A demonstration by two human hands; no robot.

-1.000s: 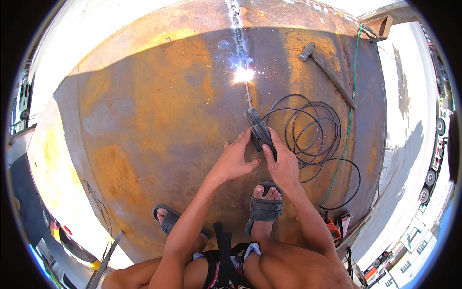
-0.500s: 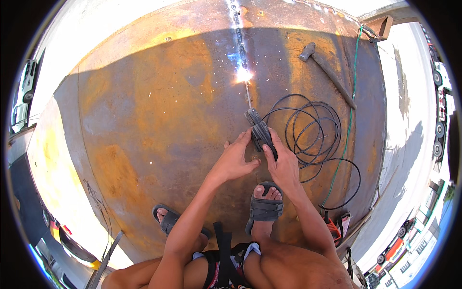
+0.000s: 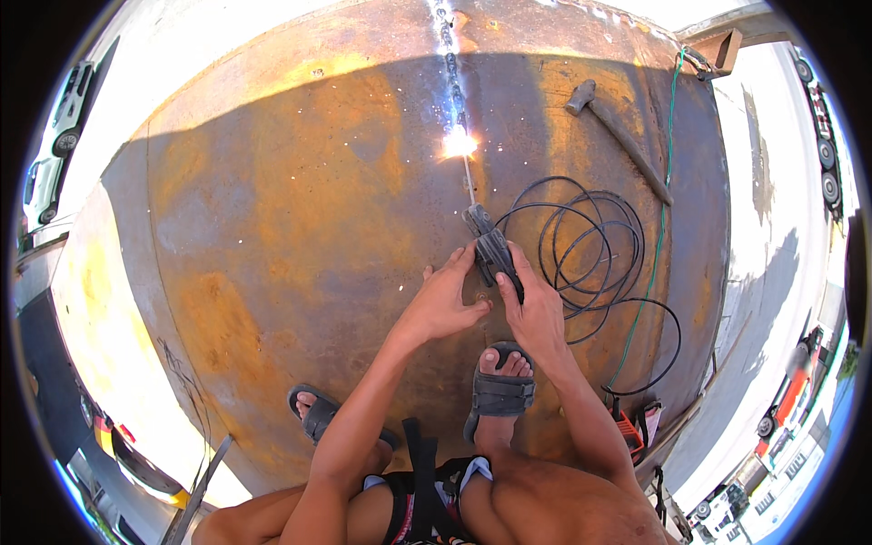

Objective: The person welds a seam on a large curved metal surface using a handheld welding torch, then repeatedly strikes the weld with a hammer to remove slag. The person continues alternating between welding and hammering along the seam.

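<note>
Currently gripped by the right hand, the black ribbed electrode holder angles forward-left, its thin grey rod reaching the white arc, the loosely spread left hand touching the holder's left side.

One steep, downward fisheye view

The left of two side-by-side head-worn fisheye cameras sits above and behind the black electrode holder, facing forward and steeply down. It looks from near by, the holder just off mid-picture, yet takes in vehicles well apart from the holder on both sides.
</note>
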